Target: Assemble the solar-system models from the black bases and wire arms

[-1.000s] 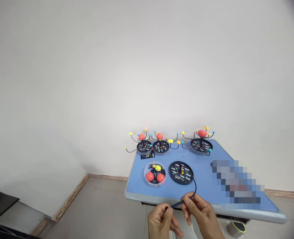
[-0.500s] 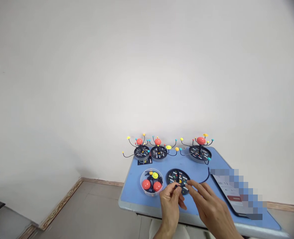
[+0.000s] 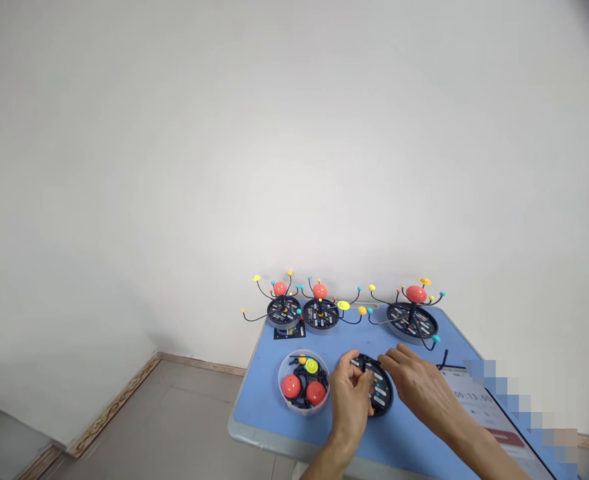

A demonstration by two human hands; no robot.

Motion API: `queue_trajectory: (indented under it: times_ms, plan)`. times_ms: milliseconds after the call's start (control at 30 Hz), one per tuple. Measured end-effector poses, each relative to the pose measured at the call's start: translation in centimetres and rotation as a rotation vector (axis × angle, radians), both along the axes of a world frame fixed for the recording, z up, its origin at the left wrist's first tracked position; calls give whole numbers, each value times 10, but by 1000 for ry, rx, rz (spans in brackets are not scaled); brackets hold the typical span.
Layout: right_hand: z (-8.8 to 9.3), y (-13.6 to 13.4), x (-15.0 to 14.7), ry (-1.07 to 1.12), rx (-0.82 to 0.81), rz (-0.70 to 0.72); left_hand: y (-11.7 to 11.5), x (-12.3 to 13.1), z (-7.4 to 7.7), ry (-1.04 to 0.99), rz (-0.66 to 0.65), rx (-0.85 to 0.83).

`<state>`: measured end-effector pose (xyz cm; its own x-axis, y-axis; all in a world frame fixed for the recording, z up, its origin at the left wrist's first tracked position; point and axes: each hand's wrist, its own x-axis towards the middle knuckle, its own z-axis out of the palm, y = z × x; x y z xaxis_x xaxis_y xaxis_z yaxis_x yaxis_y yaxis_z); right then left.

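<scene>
The left hand [image 3: 353, 393] is over the round black base [image 3: 383, 395], its fingers bent close around the middle — whether they grip the post [image 3: 364, 366] there, one cannot tell. The right hand [image 3: 408, 375] is narrow and holds the curved black rod [image 3: 443, 361], whose far end sticks out beyond the knuckles. The base lies on the blue desk [image 3: 259, 400], just beside a clear bowl [image 3: 281, 393] containing two red balls [image 3: 291, 386] — and behind stand three finished-looking models [image 3: 416, 294].
</scene>
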<state>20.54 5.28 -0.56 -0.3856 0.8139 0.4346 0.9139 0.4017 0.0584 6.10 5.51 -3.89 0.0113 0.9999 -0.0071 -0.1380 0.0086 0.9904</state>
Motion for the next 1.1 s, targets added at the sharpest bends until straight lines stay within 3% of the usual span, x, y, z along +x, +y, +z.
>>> queue_trajectory:
  times_ms: [200,333,667,867,1100]
  plan:
    - [3,4,-7,-29,-111,-65,3,1,-17,142,92,93]
    - [3,5,-11,-42,-160,-94,7,0,-20,268,99,176]
    - [15,6,-15,-61,-269,-104,18,-5,-5,589,59,277]
    - [22,10,-16,-54,-313,-98,25,-10,8,638,-39,214]
    - [24,11,-19,-15,-351,-127,30,-16,14,651,-156,193]
